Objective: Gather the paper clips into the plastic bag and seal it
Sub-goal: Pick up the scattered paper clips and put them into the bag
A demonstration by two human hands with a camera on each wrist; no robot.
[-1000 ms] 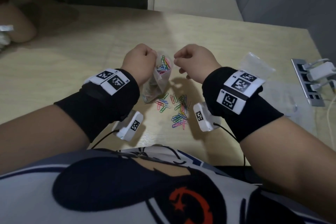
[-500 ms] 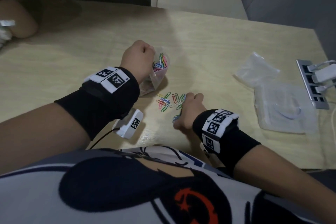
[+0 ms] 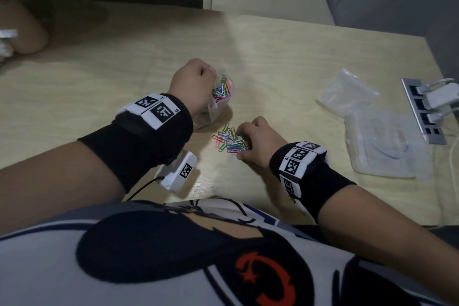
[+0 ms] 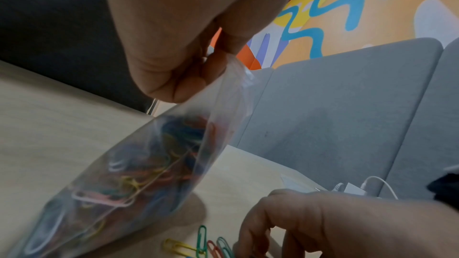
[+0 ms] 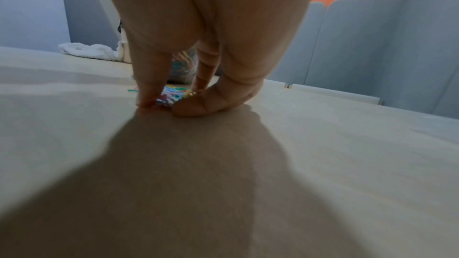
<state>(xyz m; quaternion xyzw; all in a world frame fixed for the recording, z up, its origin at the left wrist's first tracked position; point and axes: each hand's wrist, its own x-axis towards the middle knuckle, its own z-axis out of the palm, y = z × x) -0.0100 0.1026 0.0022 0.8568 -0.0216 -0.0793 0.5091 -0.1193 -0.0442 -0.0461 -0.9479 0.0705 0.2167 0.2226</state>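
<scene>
A clear plastic bag (image 3: pixel 215 104) holding several coloured paper clips hangs from my left hand (image 3: pixel 211 77), which pinches its top edge; its bottom rests on the table. The left wrist view shows the bag (image 4: pixel 139 174) bulging with clips. Loose coloured paper clips (image 3: pixel 227 140) lie in a small pile on the table just right of the bag. My right hand (image 3: pixel 242 143) is down on this pile, thumb and fingers curled round its near side. In the right wrist view the fingertips (image 5: pixel 149 95) touch the table with clips (image 5: pixel 171 95) between them.
Empty clear bags (image 3: pixel 347 93) and a clear plastic case (image 3: pixel 387 149) lie to the right on the wooden table (image 3: pixel 124 62). A metal hub with white plugs (image 3: pixel 427 112) sits at the right edge. Another person's hand (image 3: pixel 27 32) rests far left.
My right hand left the bag's mouth, dropped to the loose pile and has now curled round the clips, bunching them. My left hand still holds the bag in place.
</scene>
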